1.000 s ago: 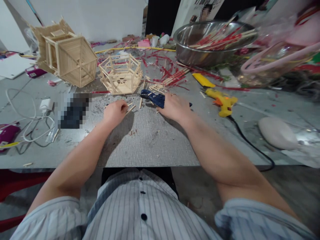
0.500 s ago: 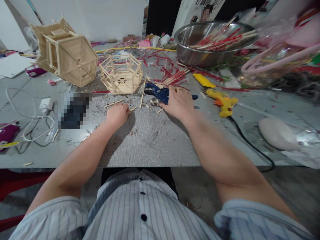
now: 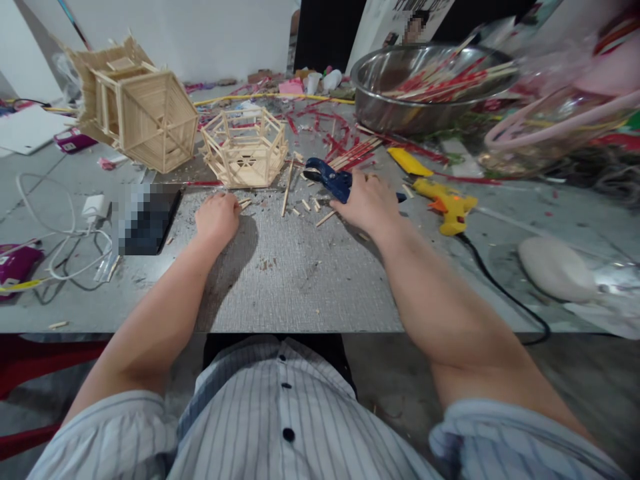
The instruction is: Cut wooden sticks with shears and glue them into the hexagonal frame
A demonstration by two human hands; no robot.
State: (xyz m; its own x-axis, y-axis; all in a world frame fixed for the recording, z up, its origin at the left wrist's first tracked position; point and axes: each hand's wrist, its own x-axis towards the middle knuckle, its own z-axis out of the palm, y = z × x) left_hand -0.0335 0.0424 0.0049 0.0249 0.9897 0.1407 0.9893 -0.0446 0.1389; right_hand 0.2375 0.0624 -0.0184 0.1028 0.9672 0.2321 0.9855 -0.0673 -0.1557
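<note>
My left hand (image 3: 217, 217) is low over the tabletop with fingers curled in; short ends of thin wooden stick (image 3: 245, 204) poke out at its fingertips, the rest hidden. My right hand (image 3: 373, 203) is closed around a dark blue hand cutter (image 3: 327, 179), its jaws pointing left and apart. Below the jaws lie several short cut pieces of stick (image 3: 317, 205). A longer stick (image 3: 287, 188) lies between my hands. Behind them stands an open six-sided frame of sticks (image 3: 245, 177). To its left, a larger stick-built model (image 3: 157, 127) rests on its side, showing its hexagonal base.
At right lie a yellow glue gun (image 3: 453, 210) with black cord and a white rounded object (image 3: 555, 267). A steel bowl (image 3: 430, 117) holds red-and-pale sticks. Red scraps (image 3: 345, 137) litter the back. At left are a dark blurred device (image 3: 150, 223) and a white charger (image 3: 95, 208) with cables.
My left hand has moved left, over the stick that lay there. My right hand has shifted slightly right with the cutter, uncovering more of the cut pieces.
</note>
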